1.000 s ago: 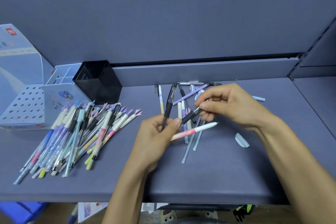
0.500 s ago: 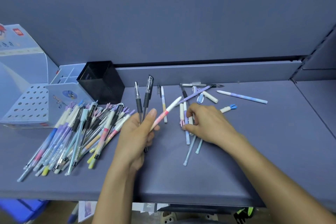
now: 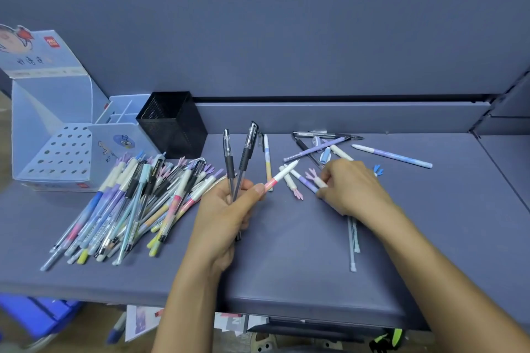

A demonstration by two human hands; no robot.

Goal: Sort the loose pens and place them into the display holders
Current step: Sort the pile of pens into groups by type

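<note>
Desk (image 3: 286,272), head view.

Left hand (image 3: 223,212): we see it raised just above the desk, fingers and thumb curled round three pens at once. Two black gel pens (image 3: 246,152) stand nearly upright out of the fist, caps up, splayed slightly apart. A pink-and-white pen (image 3: 282,174) is pinched under the thumb and slants up to the right.

Right hand (image 3: 351,190): palm down over the scattered pens (image 3: 318,147) on the right half of the desk, fingers curled. Its fingertips pinch a white-and-lilac pen (image 3: 301,178) that lies flat on the desk. We cannot tell whether that pen is lifted off the surface.

Two thin pale pens (image 3: 352,246) stick out from under the right wrist toward the desk's near edge. A long white, lilac and blue pen (image 3: 393,155) lies apart, farther right.

Sorted pile of pens (image 3: 129,203): fanned out on the left of the desk, just beside the left hand.

Holders, back left: a black mesh cup (image 3: 172,126), a blue divided holder (image 3: 120,137) touching it, and a perforated display box (image 3: 57,157) at the far left. We see no pens in the perforated box or the divided holder; the inside of the mesh cup is dark.
</note>
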